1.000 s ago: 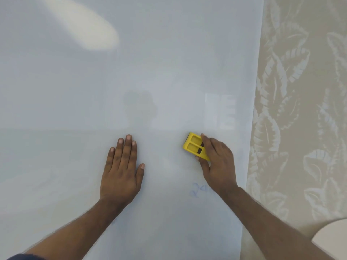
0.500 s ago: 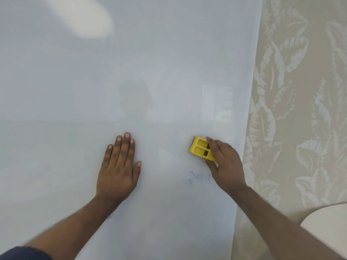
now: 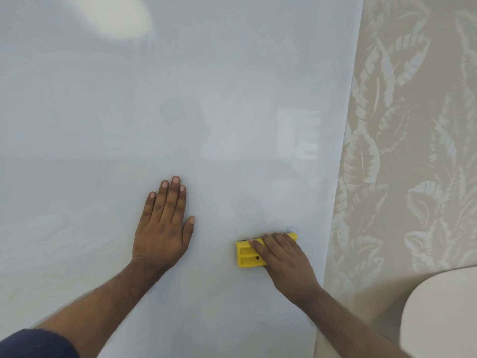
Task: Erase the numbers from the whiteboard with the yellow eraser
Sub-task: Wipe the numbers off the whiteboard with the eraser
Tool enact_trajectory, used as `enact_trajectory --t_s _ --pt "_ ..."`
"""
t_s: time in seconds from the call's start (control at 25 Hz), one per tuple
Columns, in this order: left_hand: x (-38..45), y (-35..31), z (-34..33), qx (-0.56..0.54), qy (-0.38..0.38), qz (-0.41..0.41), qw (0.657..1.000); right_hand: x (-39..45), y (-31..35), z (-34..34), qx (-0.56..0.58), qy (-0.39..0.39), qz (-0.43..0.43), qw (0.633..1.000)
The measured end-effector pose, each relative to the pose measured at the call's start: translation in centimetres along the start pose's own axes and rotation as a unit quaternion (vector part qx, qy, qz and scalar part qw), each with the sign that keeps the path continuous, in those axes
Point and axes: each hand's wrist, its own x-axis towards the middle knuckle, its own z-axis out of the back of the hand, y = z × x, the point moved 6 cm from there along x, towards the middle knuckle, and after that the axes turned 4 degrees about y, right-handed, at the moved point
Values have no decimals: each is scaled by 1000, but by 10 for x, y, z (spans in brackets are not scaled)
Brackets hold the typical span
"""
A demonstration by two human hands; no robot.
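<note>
A large glossy whiteboard (image 3: 180,99) fills most of the view. My right hand (image 3: 284,262) grips the yellow eraser (image 3: 246,255) and holds it against the board near the lower right, lying level. The faint blue numbers that were written there are hidden under the eraser and hand. My left hand (image 3: 165,223) lies flat on the board to the left of the eraser, fingers straight and pointing up, holding nothing.
The board's right edge (image 3: 343,151) runs down beside beige wallpaper (image 3: 413,125) with a leaf pattern. A rounded white object (image 3: 444,313) shows at the lower right corner. Reflections of a light and a window lie on the board.
My right hand has moved the eraser down over the blue numbers and turned it level; the numbers no longer show. My left hand has stayed flat on the board.
</note>
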Motion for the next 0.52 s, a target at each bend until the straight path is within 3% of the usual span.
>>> enact_trajectory --t_s 0.12,0.32,0.4,0.52 --pt "-2 0 -1 4 3 -2 1000 -3 -29 13 -18 9 -25 999" --pt "-5 0 -1 3 5 -8 1000 9 -64 38 44 -63 -162 984" --pt "-6 1 -1 -2 3 -17 1000 3 -62 34 73 -103 -248 960" --pt "-11 7 1 1 5 -49 999 -5 -44 20 126 -178 -413 884"
